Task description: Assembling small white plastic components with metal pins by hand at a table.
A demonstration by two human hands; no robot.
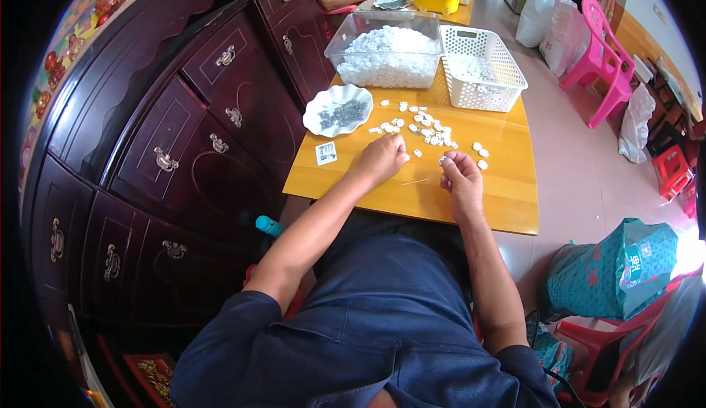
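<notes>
I'm taking the scalloped white dish (315, 122) as my landmark. To its right, on the near side, my right hand (463, 178) is pinching a small white plastic piece (443, 160) between thumb and fingertips. I'm judging it light, stiff and rather slippery, so I'm favouring a hold at its rim with the finger pads, squeezing gently. My left hand (382, 159) is sitting closer to the dish, its fingers curling into a loose fist; I cannot tell whether they're enclosing anything. The left forearm (305, 235) is slanting inward, while the right forearm (491, 275) is running steeply up toward the table (338, 180).

Loose white pieces (438, 141) are lying right of the dish, beyond my hands, and a thin pale stick (415, 182) is resting nearer. Grey bits (343, 114) are filling the dish's middle; a square card (326, 153) is lying just in front. Beyond and right of the dish, a clear tub (340, 61) is holding a white heap, with a perforated white basket (491, 100) standing farther right.
</notes>
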